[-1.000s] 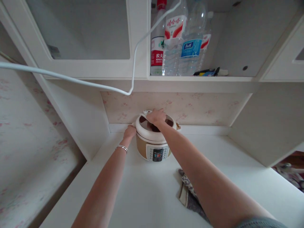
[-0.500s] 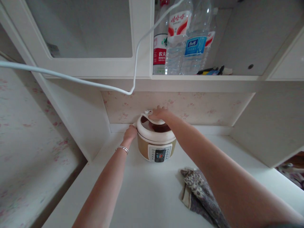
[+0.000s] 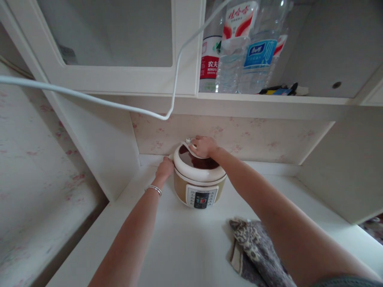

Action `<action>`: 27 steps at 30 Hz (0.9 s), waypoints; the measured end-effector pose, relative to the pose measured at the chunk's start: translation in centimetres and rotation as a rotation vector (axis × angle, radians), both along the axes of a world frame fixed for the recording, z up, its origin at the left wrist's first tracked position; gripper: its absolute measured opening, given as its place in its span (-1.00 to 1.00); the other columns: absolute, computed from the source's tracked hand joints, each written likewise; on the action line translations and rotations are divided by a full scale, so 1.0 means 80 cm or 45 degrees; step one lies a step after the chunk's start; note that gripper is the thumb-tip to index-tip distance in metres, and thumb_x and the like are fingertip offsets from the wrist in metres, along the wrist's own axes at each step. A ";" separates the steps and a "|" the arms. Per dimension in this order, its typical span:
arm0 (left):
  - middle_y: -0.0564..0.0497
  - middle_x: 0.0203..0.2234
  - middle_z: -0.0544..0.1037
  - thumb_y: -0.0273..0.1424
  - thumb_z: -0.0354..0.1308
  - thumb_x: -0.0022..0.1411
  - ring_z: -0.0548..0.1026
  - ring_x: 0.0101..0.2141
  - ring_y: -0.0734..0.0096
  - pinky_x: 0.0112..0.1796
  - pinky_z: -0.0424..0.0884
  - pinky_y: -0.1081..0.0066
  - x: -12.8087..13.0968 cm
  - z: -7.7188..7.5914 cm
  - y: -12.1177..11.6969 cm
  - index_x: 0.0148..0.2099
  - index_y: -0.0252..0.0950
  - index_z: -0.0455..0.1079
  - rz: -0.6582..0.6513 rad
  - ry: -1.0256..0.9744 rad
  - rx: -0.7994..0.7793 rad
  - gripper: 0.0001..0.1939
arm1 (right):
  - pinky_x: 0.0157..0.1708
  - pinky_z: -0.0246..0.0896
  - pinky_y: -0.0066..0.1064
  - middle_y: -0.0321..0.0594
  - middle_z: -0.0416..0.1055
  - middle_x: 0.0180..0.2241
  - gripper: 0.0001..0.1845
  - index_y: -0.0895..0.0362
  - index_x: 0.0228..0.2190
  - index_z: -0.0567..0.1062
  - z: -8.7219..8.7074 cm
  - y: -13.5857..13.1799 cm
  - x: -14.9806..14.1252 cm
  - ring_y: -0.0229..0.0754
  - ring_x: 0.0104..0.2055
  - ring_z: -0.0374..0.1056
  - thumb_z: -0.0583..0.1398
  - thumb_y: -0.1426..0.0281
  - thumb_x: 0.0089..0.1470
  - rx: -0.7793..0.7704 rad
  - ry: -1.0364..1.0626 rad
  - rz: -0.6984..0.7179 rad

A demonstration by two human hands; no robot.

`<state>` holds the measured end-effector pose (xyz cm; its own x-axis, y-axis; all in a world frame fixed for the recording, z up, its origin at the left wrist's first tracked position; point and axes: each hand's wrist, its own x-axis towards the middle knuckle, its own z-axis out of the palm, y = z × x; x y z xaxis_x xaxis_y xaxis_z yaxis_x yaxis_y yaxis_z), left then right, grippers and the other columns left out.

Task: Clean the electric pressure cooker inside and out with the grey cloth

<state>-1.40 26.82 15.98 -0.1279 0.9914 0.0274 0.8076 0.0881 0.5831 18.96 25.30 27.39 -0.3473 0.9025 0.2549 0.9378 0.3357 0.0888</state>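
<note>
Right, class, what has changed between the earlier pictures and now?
The right hand, earlier spread over the lid, has curled in around the lid's handle. The left hand still holds the left side of the cooker; cooker and cloth stay put.

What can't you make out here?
All in the head view:
- Inside of the white-and-gold electric cooker: covered by its white-rimmed lid.
- Left hand's fingertips: hidden at the cooker's side.
- Control panel's small lettering: too small.
- Rest of the grey patterned cloth: behind the right arm, past the bottom edge.
- Some clear plastic bottles' tops: cut off above.
</note>
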 end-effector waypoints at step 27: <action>-0.35 -0.14 0.55 -0.33 -0.14 0.33 0.51 -0.05 0.06 -0.16 0.36 0.29 -0.006 -0.006 0.019 -0.07 -0.36 0.28 -0.117 0.088 0.040 -0.72 | -0.10 0.17 -0.31 -0.06 0.48 -0.16 -0.58 0.14 -0.21 0.53 0.009 0.009 0.016 -0.07 -0.12 0.38 -0.03 0.20 0.18 0.205 -0.195 0.394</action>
<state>-1.87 28.31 15.50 -0.0335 0.9974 0.0641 0.8498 -0.0053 0.5271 20.23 26.05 28.14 -0.6421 0.7016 0.3089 0.7660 0.5713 0.2947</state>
